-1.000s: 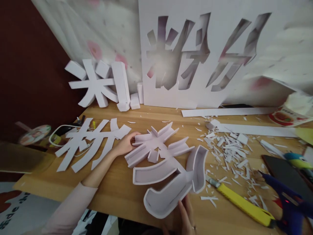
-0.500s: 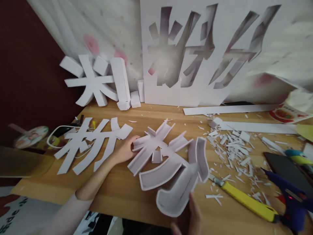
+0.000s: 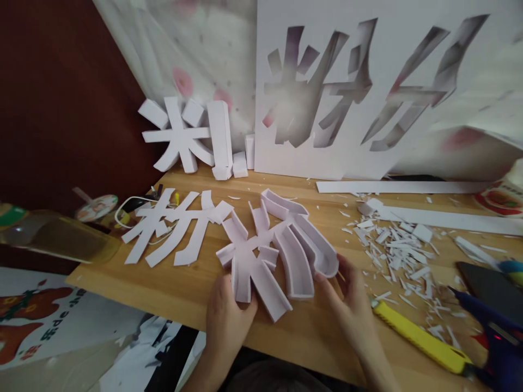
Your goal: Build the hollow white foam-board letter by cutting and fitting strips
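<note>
A white foam character with raised side walls (image 3: 245, 253) lies on the wooden table (image 3: 171, 283), its open channels facing up. My left hand (image 3: 229, 310) grips the end of one stroke at its lower left, fingers and thumb on either side. At its right end, my right hand (image 3: 347, 288) has thumb and fingers around the rounded tip of another stroke. To the left lies a flat white character (image 3: 190, 218) without raised walls.
Behind stand a thick white character (image 3: 177, 133) and a board with cut-out shapes (image 3: 327, 163). White scraps (image 3: 396, 245), a yellow cutter (image 3: 420, 335) and a blue glue gun (image 3: 486, 316) are at right. A bottle (image 3: 61, 234) lies at left.
The walled character has turned, its rounded stroke swinging from the front to the right. My left hand has moved to the near edge, and my right hand has moved up onto the rounded tip.
</note>
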`<action>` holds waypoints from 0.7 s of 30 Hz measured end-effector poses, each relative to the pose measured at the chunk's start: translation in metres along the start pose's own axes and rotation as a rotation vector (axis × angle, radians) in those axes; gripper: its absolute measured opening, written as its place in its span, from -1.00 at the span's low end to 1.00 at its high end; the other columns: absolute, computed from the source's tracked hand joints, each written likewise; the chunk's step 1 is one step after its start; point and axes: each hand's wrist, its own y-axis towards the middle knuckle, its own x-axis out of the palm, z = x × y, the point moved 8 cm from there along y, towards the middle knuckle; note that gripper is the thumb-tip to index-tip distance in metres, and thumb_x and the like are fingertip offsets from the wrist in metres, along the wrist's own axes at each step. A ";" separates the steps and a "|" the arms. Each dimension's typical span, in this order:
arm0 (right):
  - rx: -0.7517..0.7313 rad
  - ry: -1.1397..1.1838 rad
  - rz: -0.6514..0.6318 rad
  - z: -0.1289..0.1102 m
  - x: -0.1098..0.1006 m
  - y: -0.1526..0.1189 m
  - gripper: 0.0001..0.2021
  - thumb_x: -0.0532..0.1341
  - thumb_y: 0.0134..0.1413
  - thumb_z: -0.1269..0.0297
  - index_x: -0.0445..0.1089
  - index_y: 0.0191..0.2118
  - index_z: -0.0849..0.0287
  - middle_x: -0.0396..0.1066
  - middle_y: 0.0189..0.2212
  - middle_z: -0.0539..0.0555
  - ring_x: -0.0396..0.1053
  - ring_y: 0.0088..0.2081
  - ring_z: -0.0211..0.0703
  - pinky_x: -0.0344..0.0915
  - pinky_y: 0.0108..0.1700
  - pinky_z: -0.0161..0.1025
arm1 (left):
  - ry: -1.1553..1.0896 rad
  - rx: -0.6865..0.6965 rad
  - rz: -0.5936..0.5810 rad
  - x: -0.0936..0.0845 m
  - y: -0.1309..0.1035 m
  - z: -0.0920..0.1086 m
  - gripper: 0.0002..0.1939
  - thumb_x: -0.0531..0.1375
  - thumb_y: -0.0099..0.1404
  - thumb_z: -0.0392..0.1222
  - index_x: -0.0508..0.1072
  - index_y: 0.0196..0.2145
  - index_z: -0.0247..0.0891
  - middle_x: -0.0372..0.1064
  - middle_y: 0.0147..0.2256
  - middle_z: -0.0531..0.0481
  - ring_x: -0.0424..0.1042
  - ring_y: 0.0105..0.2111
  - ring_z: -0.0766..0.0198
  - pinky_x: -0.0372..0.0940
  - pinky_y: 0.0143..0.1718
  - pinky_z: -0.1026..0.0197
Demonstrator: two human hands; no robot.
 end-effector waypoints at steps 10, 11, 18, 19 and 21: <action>-0.074 -0.038 -0.121 -0.001 0.010 0.010 -0.27 0.24 0.16 -0.03 -0.06 0.31 0.12 0.06 0.30 0.38 0.11 0.31 0.16 0.11 0.27 0.22 | -0.134 0.023 0.027 0.020 -0.067 0.028 -0.42 0.16 0.31 -0.05 0.16 0.21 -0.32 0.35 0.09 -0.45 0.44 0.06 -0.18 0.40 -0.01 -0.18; -0.072 -0.082 -0.092 -0.003 0.004 0.009 -0.31 0.23 0.17 -0.05 0.00 0.29 0.13 0.10 0.28 0.38 0.12 0.30 0.18 0.12 0.26 0.24 | -0.195 0.046 -0.028 0.024 -0.074 0.032 -0.37 0.16 0.29 -0.11 0.13 0.25 -0.31 0.32 0.13 -0.45 0.44 0.07 -0.15 0.40 0.01 -0.17; -0.161 -0.234 -0.058 -0.005 -0.007 -0.027 -0.41 0.20 0.20 0.07 0.09 0.27 0.14 0.19 0.23 0.29 0.19 0.25 0.17 0.14 0.27 0.21 | -0.511 0.332 -0.802 0.013 -0.097 0.093 -0.76 0.24 0.24 -0.25 0.60 -0.23 0.11 0.61 -0.27 0.08 0.59 -0.23 0.17 0.47 -0.09 0.16; -0.162 -0.228 -0.079 -0.002 -0.004 -0.030 -0.41 0.19 0.21 0.11 0.07 0.28 0.14 0.19 0.24 0.28 0.20 0.24 0.15 0.16 0.26 0.20 | -0.439 0.374 -0.661 -0.004 -0.083 0.094 -0.74 0.21 0.27 -0.25 0.58 -0.19 0.13 0.60 -0.21 0.07 0.57 -0.18 0.16 0.46 -0.07 0.13; -0.172 -0.224 -0.121 0.004 0.002 -0.031 -0.40 0.16 0.19 0.19 0.03 0.30 0.14 0.21 0.23 0.28 0.24 0.23 0.13 0.20 0.24 0.17 | -0.202 0.378 -0.269 -0.040 -0.052 0.081 -0.59 0.17 0.28 -0.23 0.45 0.07 0.07 0.48 0.04 -0.07 0.45 0.06 0.02 0.37 0.10 -0.06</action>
